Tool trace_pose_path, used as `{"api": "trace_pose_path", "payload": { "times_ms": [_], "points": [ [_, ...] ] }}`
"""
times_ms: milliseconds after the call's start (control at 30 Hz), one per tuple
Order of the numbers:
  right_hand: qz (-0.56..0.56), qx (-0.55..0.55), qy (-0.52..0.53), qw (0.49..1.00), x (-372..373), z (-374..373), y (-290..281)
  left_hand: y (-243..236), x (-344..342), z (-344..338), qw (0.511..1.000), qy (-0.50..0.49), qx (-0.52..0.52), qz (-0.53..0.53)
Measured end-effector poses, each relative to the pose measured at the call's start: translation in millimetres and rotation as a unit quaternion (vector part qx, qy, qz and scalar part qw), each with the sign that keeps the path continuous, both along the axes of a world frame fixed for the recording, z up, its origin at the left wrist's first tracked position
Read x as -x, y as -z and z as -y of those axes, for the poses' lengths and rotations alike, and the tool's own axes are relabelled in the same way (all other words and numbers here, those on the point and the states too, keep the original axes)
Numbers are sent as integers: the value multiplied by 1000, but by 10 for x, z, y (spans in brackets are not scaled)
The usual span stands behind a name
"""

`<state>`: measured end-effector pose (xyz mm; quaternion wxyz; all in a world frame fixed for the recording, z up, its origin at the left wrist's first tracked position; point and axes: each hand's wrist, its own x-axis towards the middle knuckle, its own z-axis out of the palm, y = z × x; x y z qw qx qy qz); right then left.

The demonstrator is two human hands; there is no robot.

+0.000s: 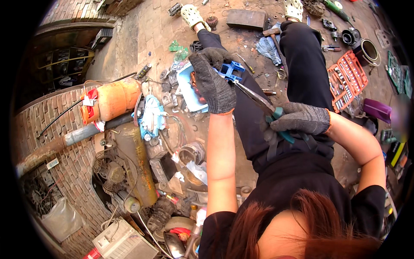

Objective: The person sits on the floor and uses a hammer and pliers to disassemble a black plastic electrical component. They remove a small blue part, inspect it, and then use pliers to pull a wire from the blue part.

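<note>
My left hand (pixel 212 82), in a dark grey knit glove, is closed on a blue plastic frame-like part (pixel 233 68) in front of my lap. In my gloved right hand (pixel 304 118) are long-nosed pliers (pixel 258 99) with green handles, the fingers wrapped round the grips. The pliers' tips reach the lower edge of the blue part; whether the jaws grip it is too small to tell. Beyond my left hand stands a light blue tray (pixel 186 88) with small reddish pieces in it, partly hidden by the glove.
A hammer (pixel 276 43) lies on a blue cloth (pixel 266 51) near my right leg. At right are an orange socket set case (pixel 348 80) and a purple container (pixel 377 110). An orange gas cylinder (pixel 118 100), a rusty tank (pixel 140 166) and scattered parts crowd the left.
</note>
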<state>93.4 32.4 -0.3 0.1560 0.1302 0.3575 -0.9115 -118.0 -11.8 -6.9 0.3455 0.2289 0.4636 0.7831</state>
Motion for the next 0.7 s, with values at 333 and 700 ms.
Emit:
{"api": "trace_pose_path", "payload": {
  "times_ms": [333, 700],
  "points": [
    [19, 19, 20, 999, 8, 2, 32, 11, 25, 16, 997, 2, 32, -64],
    [5, -458, 101, 883, 68, 96, -66, -65, -49, 38, 965, -133, 102, -201]
  ]
}}
